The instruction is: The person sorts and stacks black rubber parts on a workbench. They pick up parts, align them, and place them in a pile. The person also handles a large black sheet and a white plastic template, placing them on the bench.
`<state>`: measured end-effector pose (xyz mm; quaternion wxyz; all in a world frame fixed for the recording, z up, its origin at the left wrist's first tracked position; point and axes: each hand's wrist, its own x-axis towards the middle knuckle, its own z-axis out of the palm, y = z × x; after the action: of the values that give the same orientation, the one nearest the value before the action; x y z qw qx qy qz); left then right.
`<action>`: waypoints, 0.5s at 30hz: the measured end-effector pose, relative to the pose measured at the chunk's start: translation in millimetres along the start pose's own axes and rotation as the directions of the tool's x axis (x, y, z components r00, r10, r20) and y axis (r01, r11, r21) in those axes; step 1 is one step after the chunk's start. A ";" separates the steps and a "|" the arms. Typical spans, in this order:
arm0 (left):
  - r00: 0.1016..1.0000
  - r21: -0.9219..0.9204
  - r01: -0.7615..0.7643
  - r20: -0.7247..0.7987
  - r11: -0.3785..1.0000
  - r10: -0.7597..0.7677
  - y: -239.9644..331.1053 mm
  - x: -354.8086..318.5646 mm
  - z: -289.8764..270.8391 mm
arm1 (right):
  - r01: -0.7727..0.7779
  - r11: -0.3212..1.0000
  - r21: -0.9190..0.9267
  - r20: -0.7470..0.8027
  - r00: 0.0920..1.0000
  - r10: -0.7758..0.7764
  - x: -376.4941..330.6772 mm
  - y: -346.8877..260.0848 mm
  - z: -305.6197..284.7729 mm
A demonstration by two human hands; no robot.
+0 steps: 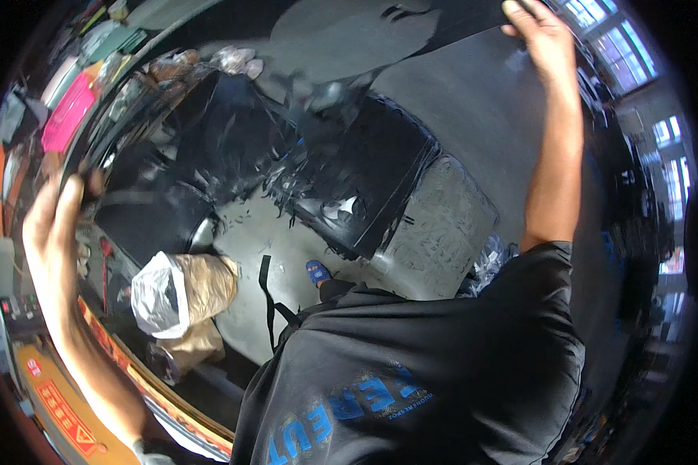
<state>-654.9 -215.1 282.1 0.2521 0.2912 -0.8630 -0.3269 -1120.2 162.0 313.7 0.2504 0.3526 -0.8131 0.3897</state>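
Note:
A wide, thin black sheet [473, 22] with a large cut-out hole is stretched between my two raised hands, its edge bowing across the far side. My left hand [53, 225] is closed on the sheet's edge at the left, the fingertips partly blurred. At the far right, my right hand [547, 43] pinches the sheet's other end between thumb and fingers. Beneath it, dark panels [380, 167] lie on the floor, strewn with thin black strips and scraps. Some of these scraps are smeared by motion, so I cannot tell whether they hang from the sheet.
An open paper sack [213, 287] with a silvery lining stands at the lower left, by an orange-brown carton [54, 387]. Beside the panels lies a scrap-covered grey board [446, 225]. A pink bin [68, 112] and clear plastic bags [236, 60] sit far left. My sandalled foot [316, 271] is below.

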 end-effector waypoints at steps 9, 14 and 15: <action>0.968 -0.148 -0.143 0.184 0.979 0.169 -60.2 200.9 219.6 | -0.074 0.993 -0.090 -0.003 0.997 0.074 -74.9 123.6 -45.7; 0.846 0.063 -0.395 0.413 0.916 0.336 -219.8 188.5 386.2 | -0.110 0.985 -0.133 0.220 0.966 0.138 -279.5 173.5 56.3; 0.863 0.396 -0.437 0.439 0.808 0.251 -256.7 152.3 415.4 | -0.103 0.987 -0.123 0.268 0.954 0.133 -336.3 176.2 85.1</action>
<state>-935.1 -301.7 -136.9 0.0622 0.1144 -0.9867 -0.0973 -1056.4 299.1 -44.8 0.1298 0.3403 -0.8794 0.3067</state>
